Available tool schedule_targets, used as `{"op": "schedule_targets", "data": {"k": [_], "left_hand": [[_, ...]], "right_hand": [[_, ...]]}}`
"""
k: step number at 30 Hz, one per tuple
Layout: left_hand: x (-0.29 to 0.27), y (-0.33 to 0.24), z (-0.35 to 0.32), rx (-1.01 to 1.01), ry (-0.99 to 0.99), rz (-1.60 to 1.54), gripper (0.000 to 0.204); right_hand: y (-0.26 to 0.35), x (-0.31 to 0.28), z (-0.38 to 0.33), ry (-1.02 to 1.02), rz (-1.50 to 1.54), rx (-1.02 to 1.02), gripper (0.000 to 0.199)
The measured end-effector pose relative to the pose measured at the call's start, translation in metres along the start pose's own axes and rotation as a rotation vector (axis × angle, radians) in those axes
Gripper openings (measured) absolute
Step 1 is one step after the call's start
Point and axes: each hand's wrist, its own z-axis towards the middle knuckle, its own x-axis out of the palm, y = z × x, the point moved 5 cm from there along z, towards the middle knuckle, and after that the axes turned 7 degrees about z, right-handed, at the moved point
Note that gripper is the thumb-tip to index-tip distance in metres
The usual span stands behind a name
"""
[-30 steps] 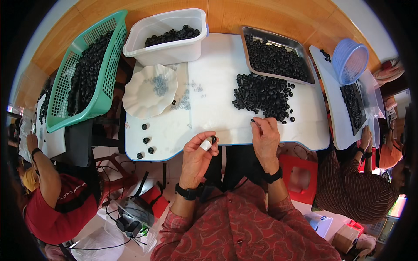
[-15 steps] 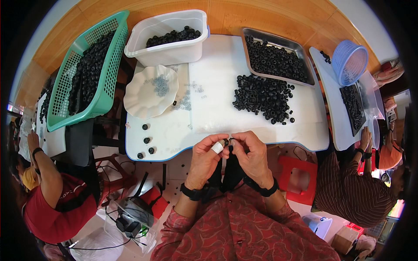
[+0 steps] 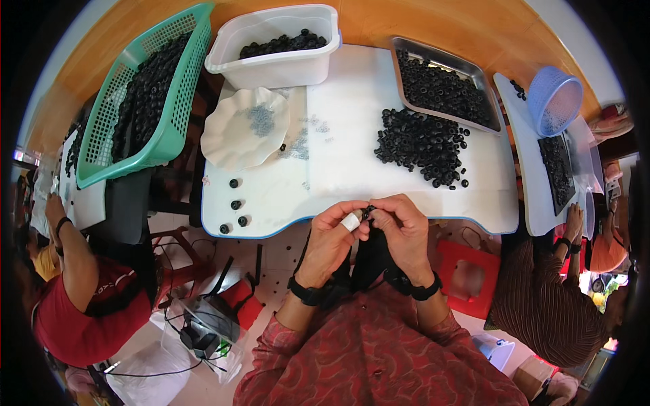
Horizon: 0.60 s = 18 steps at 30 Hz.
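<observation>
Just off the table's front edge, my two hands meet at a small black round part [image 3: 367, 212]. My left hand [image 3: 328, 249], with white tape [image 3: 351, 222] around one digit, pinches it between thumb and fingers. My right hand [image 3: 406, 240] has its fingertips closed against the same part from the other side. Any smaller piece between the fingers is hidden. Beyond my hands lies a heap of black round parts [image 3: 420, 149]. Several single black parts [image 3: 235, 204] stand apart at the table's front left.
A scalloped white dish [image 3: 223, 139] holds small clear pieces, with more scattered beside it. Behind are a white tub [image 3: 271, 73], a green basket [image 3: 177, 111] and a metal tray [image 3: 497, 122]. People sit at tables on both sides. A red stool [image 3: 467, 260] is at right.
My view has shifted, so the table sits slightly higher and further right. Both hands stay together at the black part; the fingertips have shifted slightly around it.
</observation>
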Motion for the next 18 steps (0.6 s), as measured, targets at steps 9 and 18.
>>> {"op": "schedule_targets", "data": {"k": [9,18], "left_hand": [[0.0012,-0.0042,-0.0019,-0.042,-0.025,-0.118,0.025],[0.0014,-0.0041,-0.0021,-0.046,-0.049,-0.138,0.027]], "right_hand": [[-0.0099,0.0006,-0.0036,-0.043,0.202,0.079,0.012],[-0.0058,0.0057,-0.0045,-0.034,0.181,0.043,0.012]]}}
